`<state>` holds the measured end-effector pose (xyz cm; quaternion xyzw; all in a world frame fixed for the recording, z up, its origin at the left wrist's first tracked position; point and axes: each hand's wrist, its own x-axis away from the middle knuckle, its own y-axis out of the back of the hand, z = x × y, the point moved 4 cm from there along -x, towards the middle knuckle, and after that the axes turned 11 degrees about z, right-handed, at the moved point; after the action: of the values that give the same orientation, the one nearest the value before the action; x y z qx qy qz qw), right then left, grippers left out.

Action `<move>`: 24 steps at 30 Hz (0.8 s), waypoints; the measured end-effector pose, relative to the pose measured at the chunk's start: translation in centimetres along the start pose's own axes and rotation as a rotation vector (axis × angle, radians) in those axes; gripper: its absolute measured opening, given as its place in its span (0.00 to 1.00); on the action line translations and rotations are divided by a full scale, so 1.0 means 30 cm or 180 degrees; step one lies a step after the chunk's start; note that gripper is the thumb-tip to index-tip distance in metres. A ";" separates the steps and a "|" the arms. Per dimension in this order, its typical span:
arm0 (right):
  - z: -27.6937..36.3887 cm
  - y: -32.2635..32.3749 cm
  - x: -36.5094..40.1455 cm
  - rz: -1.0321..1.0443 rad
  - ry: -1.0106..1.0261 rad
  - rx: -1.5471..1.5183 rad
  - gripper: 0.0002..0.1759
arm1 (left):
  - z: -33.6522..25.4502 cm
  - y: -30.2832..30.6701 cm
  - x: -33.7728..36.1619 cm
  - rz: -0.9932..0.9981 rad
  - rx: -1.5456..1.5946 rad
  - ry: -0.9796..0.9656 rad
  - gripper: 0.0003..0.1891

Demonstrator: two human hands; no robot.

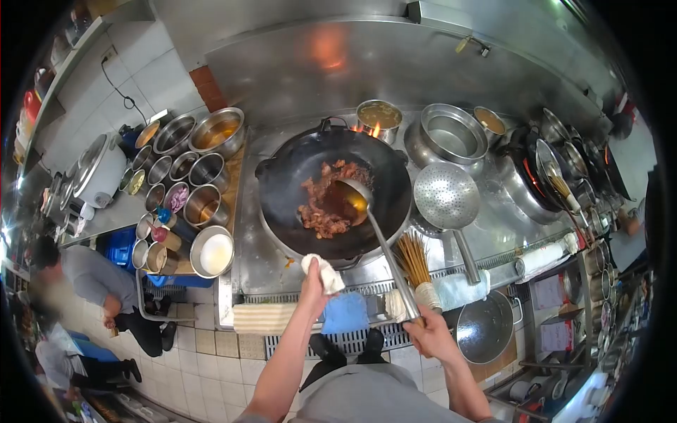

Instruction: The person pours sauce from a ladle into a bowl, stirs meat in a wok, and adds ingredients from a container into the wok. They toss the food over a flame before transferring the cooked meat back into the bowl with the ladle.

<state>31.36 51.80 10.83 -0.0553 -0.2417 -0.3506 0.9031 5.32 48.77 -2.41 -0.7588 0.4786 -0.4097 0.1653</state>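
- Fingers of the left hand (313, 290) grip a folded white cloth (325, 275) at the near rim of the wok (288, 173); whether cloth and rim touch, I cannot tell.
- Fingers of the right hand (431, 337) are wrapped around the handle end of a long ladle (385, 247).
- Ladle bowl sits inside the wok, holding orange-brown liquid (357, 202), beside reddish-brown chunks of food (324, 217) across the wok's middle.
- Flames (375, 131) show just behind the wok's far rim, by a pot (379, 113).
- Right of the wok, on the steel tabletop (247, 240), are a perforated strainer (446, 194) and a stick brush (415, 259).
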 end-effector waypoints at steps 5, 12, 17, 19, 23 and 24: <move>0.013 0.002 0.148 0.0236 -0.0200 -0.0020 0.25 | 0.028 -0.047 -0.109 -0.0280 0.0598 -0.0011 0.10; 0.116 0.062 0.299 0.0664 -0.0667 0.0545 0.28 | 0.064 -0.173 0.117 -0.0524 0.0734 -0.0135 0.05; 0.050 0.051 0.094 0.0400 -0.0311 0.1199 0.26 | 0.080 -0.080 -0.027 -0.0330 0.0548 -0.0228 0.06; 0.063 0.045 0.031 0.0266 0.0016 0.1461 0.26 | 0.136 -0.046 0.028 -0.0430 0.0628 -0.0345 0.06; 0.057 0.053 0.062 -0.0198 0.0321 0.1916 0.29 | 0.168 -0.110 0.241 -0.0696 0.0643 -0.0218 0.07; 0.046 0.057 0.090 -0.0016 0.0170 0.1689 0.30 | 0.177 -0.097 0.236 -0.0590 0.0803 -0.0180 0.07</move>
<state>33.65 51.83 13.44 0.1932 -0.3013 -0.2785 0.8912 12.63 43.32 -0.50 -0.7841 0.3465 -0.4585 0.2342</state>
